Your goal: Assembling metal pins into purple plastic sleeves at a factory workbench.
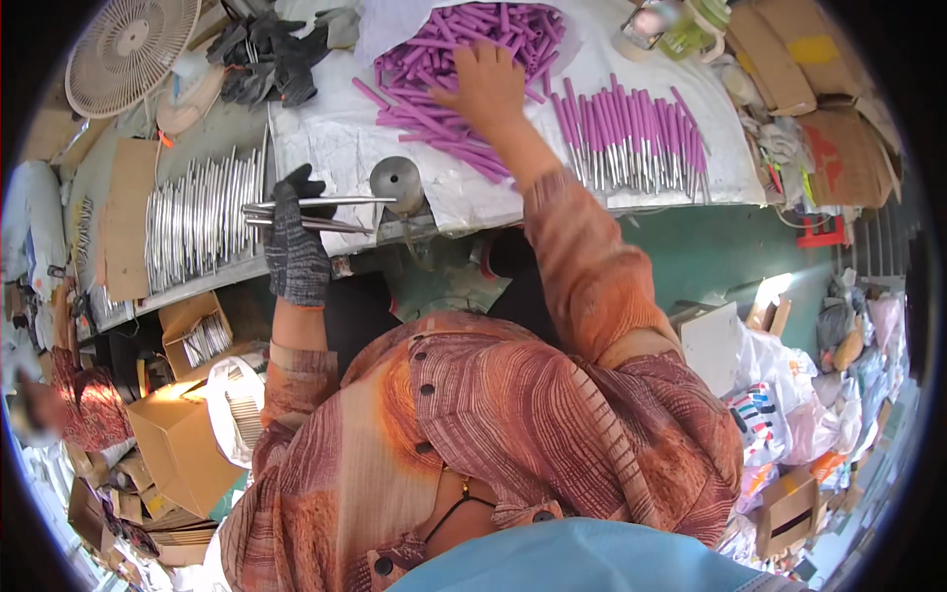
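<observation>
My left hand [298,242], in a dark grey knit glove, is closed around a few thin metal rods [340,201] whose ends point right. Just beyond their tips stands a round metal cylinder [397,182] with a hole in its top. My bare right hand [488,94] lies on a heap of purple tubes [434,59], thumb out to the side and fingers stretched over them; nothing shows in its grasp. Right of the heap lies a row of metal rods with purple sleeves [636,128]. Bare metal rods [202,222] lie side by side left of my gloved hand.
A fan [131,37] and dark gloves [271,59] are at the back left. A green-lidded jug [691,30] and cardboard boxes [838,148] stand at the right. Below the table are an open carton [182,444] and plastic bags [779,395]. Another person's sleeve [94,400] shows far left.
</observation>
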### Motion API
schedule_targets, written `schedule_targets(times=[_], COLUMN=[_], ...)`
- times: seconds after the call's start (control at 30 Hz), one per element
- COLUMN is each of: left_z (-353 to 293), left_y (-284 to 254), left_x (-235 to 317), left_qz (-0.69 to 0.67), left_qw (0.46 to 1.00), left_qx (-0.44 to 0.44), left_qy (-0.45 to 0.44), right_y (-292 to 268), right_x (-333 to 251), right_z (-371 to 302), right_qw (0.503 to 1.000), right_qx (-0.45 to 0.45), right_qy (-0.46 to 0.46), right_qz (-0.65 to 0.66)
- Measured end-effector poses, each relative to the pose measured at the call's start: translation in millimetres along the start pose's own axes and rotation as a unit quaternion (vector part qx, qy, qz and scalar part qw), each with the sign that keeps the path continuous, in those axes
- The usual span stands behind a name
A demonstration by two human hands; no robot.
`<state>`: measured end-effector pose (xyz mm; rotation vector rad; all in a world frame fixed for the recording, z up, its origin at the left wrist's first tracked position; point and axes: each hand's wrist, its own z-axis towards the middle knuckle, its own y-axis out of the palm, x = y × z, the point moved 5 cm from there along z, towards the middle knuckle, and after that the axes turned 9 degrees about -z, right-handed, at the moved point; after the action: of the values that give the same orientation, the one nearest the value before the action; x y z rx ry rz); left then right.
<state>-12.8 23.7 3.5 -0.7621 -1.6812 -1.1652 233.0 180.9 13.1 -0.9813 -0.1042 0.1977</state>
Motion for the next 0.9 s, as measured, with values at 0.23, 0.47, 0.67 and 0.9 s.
schedule_targets(times=[0.23,0.47,0.67,0.9], left_z=[-1,4,7,-2], left_y=[8,8,10,18], left_x=[-2,0,0,6], left_qz=[-0.036,-0.041,-0.025,0.036], left_qw=[0.999,0.999,0.999,0.997], left_qx=[0.019,0.023,0.023,0.014], left_qy=[-0.016,0.015,0.042,0.067], right_y=[37,20,-12,-32], right_x=[18,10,-10,8], right_z=[10,-55,-80,-100], right_qw=[0.99,0.993,0.997,0.996], right_qx=[-0.074,0.021,-0.014,-0.003], right_qy=[0.091,0.051,-0.009,-0.016], right_qz=[0.081,0.108,0.075,0.091])
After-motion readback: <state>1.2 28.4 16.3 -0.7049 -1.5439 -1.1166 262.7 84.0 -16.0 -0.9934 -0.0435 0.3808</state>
